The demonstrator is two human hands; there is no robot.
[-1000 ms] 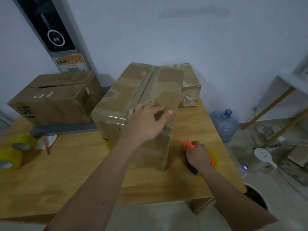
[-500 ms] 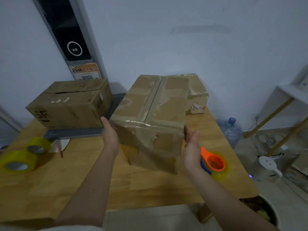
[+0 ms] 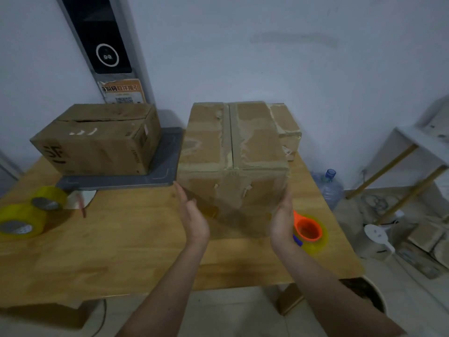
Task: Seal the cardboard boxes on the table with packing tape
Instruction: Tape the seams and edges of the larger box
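A grey tray (image 3: pixel 167 164) sits at my table's (image 3: pixel 121 251) far edge; off its right edge, a water bottle (image 3: pixel 329 188) and white shelf (image 3: pixel 418 142).

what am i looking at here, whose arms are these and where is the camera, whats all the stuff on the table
There is no robot here. The camera sits on a person's head and looks down, so the arms are their own. The left hand and right hand press flat against the two sides of the middle cardboard box, with straight fingers. On the wooden table lie an orange tape dispenser beside the right hand, two yellow tape rolls at the left, and a second box on a grey tray. A smaller box stands behind.
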